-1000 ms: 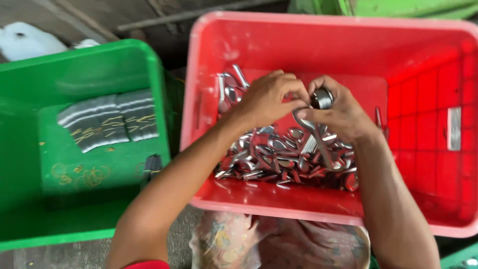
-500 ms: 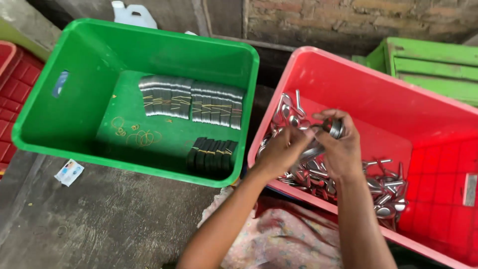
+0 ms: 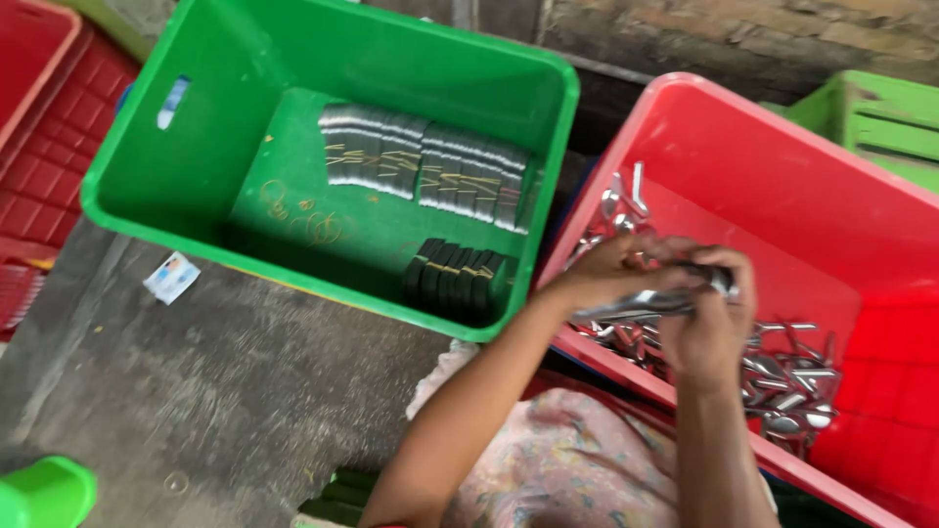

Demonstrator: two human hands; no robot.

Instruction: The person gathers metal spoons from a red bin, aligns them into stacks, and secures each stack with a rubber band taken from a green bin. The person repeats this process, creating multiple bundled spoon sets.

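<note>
Gripping 1 shiny metal part (image 3: 641, 301) between them, the left hand (image 3: 611, 276) and right hand (image 3: 709, 328) are both closed on it over the red crate (image 3: 773, 176), seemingly lifted clear of the loose parts (image 3: 782, 376) for handling.

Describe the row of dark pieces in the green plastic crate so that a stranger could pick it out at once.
Start at the big green plastic crate left of the red plastic crate. On its floor, at the near right corner, stands a short row of black flat pieces packed on edge. The silvery stacked pieces further back are pale and shiny; this row alone is black.
</note>
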